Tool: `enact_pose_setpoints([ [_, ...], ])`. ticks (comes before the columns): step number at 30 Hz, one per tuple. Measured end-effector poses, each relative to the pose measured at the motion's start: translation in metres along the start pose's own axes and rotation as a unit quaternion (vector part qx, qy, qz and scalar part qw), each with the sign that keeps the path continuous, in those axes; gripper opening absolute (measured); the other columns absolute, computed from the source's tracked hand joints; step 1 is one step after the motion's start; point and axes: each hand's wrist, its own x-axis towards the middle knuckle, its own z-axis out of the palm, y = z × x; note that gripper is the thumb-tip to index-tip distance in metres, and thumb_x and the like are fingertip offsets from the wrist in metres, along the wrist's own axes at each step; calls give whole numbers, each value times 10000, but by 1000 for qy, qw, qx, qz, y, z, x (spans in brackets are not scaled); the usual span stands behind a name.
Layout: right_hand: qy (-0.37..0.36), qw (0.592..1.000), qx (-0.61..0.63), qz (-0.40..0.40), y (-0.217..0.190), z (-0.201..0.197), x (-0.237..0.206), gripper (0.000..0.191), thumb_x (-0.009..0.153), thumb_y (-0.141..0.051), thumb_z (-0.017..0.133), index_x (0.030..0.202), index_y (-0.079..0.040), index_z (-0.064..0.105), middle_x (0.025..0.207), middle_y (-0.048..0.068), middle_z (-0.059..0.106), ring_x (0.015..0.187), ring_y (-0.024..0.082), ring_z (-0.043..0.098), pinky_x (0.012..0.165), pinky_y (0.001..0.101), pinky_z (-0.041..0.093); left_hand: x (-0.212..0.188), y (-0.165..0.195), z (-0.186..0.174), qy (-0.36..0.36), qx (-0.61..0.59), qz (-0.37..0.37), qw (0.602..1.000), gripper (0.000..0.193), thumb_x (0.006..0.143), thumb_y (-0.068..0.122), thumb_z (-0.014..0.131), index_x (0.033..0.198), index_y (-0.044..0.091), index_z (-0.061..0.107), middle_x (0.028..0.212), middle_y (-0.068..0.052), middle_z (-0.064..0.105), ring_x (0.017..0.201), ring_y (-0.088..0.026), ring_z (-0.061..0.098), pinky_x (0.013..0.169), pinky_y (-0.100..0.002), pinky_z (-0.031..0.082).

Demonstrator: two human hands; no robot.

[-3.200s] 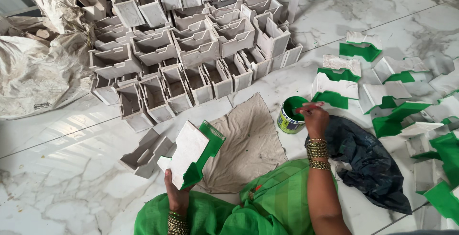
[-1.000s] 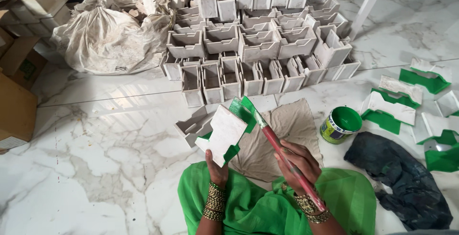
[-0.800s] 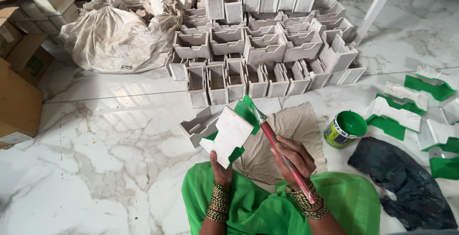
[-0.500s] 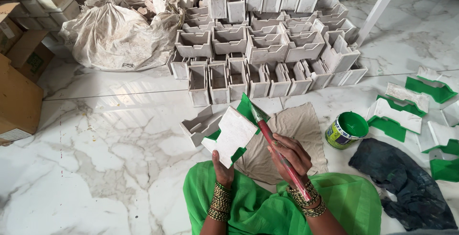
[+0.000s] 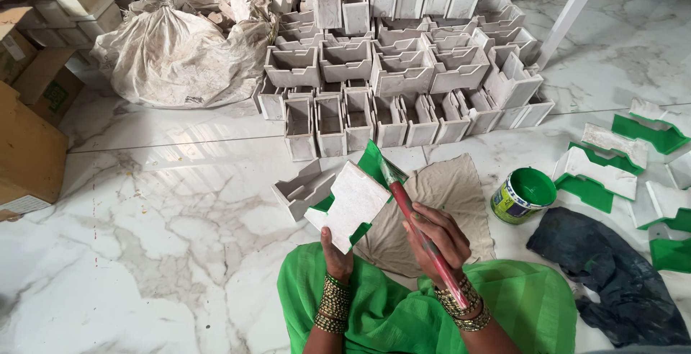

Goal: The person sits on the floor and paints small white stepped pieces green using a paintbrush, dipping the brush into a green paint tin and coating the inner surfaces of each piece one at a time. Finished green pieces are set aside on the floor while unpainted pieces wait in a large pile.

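My left hand holds up a white moulded piece from below; its inner faces are painted green. My right hand grips a red-handled paintbrush, whose green-tipped bristles touch the piece's upper green edge. An open tin of green paint stands on the floor to the right of my right hand. A beige cloth lies under both hands, in front of my green-clad lap.
Another unpainted grey piece lies just left of the held one. Stacks of several grey pieces fill the back. Painted green pieces lie at right, beside a dark rag. A full sack and cardboard boxes sit at left.
My right hand left the paint tin and brought the brush to the held piece. Over the last second the brush has stroked along its upper green edge; my view shifted left.
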Motion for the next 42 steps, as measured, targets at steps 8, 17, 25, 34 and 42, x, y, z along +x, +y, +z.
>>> enact_pose_setpoints([
  [8, 4, 998, -38, 45, -16, -23, -5, 321, 767, 52, 846, 1027, -11, 669, 1108, 175, 731, 1007, 309, 740, 854, 370, 634, 2, -1, 0, 22, -11, 3, 1000, 826, 940, 517, 609, 1549, 25, 346, 1529, -118, 495, 1403, -287, 471, 1167, -466, 365],
  [17, 12, 999, -10, 38, -9, -6, 8, 310, 784, 54, 849, 1034, -1, 674, 1111, 165, 736, 991, 285, 746, 830, 351, 630, 1, 2, 1, 8, -5, 5, 1000, 830, 945, 524, 600, 1551, 15, 346, 1545, -128, 489, 1416, -286, 467, 1175, -457, 354],
  [25, -2, 997, -41, 58, -12, -23, -2, 318, 755, 60, 846, 1015, -12, 679, 1094, 159, 739, 997, 291, 743, 846, 359, 627, 3, 1, 0, 4, -4, -4, 1000, 834, 951, 516, 605, 1547, -7, 346, 1543, -140, 488, 1420, -289, 460, 1183, -454, 342],
  [34, -11, 997, -39, 71, -28, -48, 0, 327, 749, 58, 842, 1021, -8, 672, 1100, 162, 733, 999, 292, 742, 846, 363, 629, 3, 2, 1, 12, -14, -2, 1000, 827, 950, 508, 605, 1555, 14, 333, 1540, -128, 482, 1409, -282, 467, 1173, -461, 355],
  [42, -32, 999, -23, 33, -10, -21, 7, 327, 745, 62, 841, 1024, -3, 683, 1107, 156, 732, 989, 304, 741, 848, 368, 619, 4, 4, 1, 4, -11, 9, 1000, 809, 964, 499, 603, 1547, -5, 354, 1543, -136, 494, 1415, -284, 470, 1183, -452, 350],
])
